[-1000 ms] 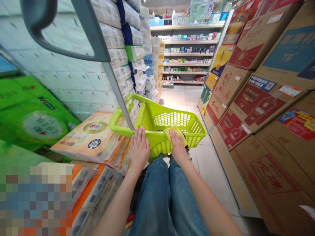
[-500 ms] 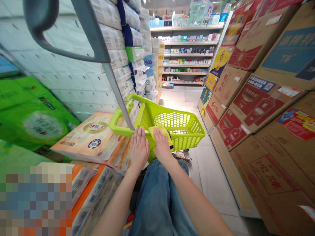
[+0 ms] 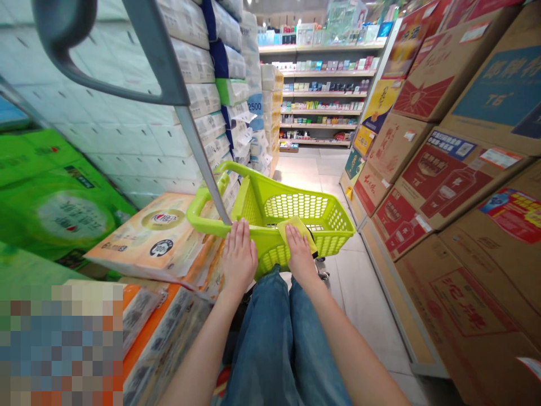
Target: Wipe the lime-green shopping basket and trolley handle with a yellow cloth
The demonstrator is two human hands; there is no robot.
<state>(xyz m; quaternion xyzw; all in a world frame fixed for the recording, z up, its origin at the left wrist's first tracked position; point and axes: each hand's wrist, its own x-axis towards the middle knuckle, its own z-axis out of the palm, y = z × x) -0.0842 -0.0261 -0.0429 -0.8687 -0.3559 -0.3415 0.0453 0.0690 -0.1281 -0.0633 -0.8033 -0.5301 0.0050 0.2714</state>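
Note:
A lime-green shopping basket [image 3: 253, 194] with perforated sides and a grey pull handle [image 3: 203, 149] stands in front of my knees. At its near left corner, close to the foot of the handle, my left hand [image 3: 240, 251] lies on the rim with fingers stretched out. My right hand [image 3: 301, 256] presses a yellow cloth [image 3: 310, 239] with a dark edge over the near rim, right of the middle. Fingers cover part of the cloth. Through the basket's upper opening, mesh walls show.
Stacked white tissue packs [image 3: 192, 62] rise on the left, beside green packs [image 3: 63, 197] and an orange-white carton [image 3: 143, 225]. Cardboard cartons [image 3: 456, 169] line the right. Beyond the tiled floor [image 3: 325, 163] stands a shelf of small goods [image 3: 325, 79]. The lower left corner is pixelated.
My right hand has slid the yellow cloth to the right along the basket's near rim. My left hand and the basket have stayed nearly in place.

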